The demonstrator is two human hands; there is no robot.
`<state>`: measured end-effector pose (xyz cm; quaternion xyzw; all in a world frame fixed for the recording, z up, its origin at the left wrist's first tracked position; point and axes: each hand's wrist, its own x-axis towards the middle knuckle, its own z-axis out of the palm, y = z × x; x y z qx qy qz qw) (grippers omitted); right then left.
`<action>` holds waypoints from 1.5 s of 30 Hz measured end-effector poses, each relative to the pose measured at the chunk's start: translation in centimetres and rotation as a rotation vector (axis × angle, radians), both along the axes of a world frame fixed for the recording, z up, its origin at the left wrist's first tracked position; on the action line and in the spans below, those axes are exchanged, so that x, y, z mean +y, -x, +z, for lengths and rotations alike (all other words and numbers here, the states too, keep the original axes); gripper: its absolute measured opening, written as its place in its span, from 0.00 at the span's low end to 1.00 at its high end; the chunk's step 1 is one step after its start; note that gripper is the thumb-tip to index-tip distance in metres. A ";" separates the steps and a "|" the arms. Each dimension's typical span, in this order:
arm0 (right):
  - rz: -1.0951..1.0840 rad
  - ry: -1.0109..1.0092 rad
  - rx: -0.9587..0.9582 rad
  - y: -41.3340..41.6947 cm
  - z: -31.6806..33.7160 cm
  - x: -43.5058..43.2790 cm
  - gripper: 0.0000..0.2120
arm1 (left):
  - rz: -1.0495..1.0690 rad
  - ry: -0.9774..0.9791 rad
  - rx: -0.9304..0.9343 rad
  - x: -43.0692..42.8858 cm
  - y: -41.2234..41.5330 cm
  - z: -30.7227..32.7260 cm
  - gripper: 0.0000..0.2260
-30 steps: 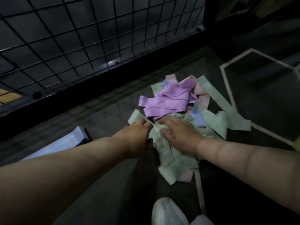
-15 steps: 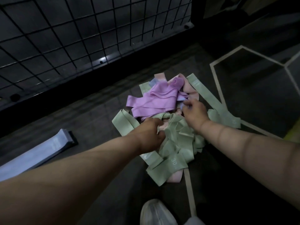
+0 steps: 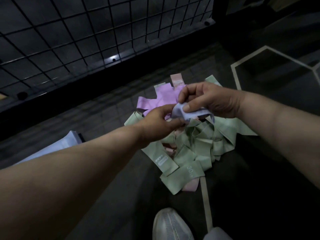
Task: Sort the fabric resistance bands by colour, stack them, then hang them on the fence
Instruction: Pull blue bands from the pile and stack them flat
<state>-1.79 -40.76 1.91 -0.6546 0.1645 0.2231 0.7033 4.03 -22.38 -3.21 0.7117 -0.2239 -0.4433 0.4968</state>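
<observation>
Nearest, at the bottom edge: white mesh trainer [image 3: 171, 224] on the dark floor [image 3: 103, 115], just beside a pale painted floor line [image 3: 207, 205].

Just beyond: loose heap of sage-green flat fabric resistance bands [image 3: 195, 146], overlapped and twisted. Pale pink fabric bands [image 3: 176, 80] beneath and at the far edge; lilac-purple fabric bands [image 3: 162, 99] at the far left of the heap.

Raised above the heap: one pale blue fabric resistance band [image 3: 188, 113], crumpled, held between both hands.
- Left hand [image 3: 161, 118]: fingers curled, pinching the near-left end of the band.
- Right hand [image 3: 213, 101]: thumb pressed onto the upper fold against the forefinger, other fingers curled loosely behind.

Handling, as judged: light, soft, limp, not fragile; woven face probably grippy rather than slippery. Expect sagging and twisting under own weight. Take hold at the two ends of the flattened loop, draw gently taut to remove twists, then lay flat. Avoid dragging through the heap; risk of snagging neighbouring loops.

Left, well apart from the heap: flat stack of pale blue fabric [image 3: 57, 146] on the floor, partly hidden behind the left forearm. Probable destination for the held band.

Farther: black square-mesh wire fence [image 3: 86, 32] on a dark base rail, across the far side. Far right: pale hexagonal floor marking [image 3: 277, 54]. Dim lighting throughout; check pale blue against lilac with care.
</observation>
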 end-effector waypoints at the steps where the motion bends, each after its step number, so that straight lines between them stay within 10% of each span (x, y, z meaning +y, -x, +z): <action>1: -0.028 -0.015 0.003 -0.1 0.2 -0.4 0.11 | -0.004 -0.006 0.024 0.2 -0.2 0.0 0.09; 14: -0.268 0.263 0.074 0.1 -0.7 -3.9 0.15 | 0.273 0.090 0.352 2.6 -3.5 1.0 0.09; 24: -0.409 0.074 0.068 -0.8 -1.4 -2.1 0.07 | 0.090 -0.089 0.230 6.2 -5.3 -0.2 0.08; 32: -0.451 0.451 0.105 -3.8 -3.7 0.4 0.04 | -0.020 -0.290 0.180 11.9 -6.4 1.0 0.07; 45: 0.135 0.295 0.328 -6.3 -5.0 12.9 0.08 | -0.080 -0.537 0.166 29.1 -5.7 2.2 0.08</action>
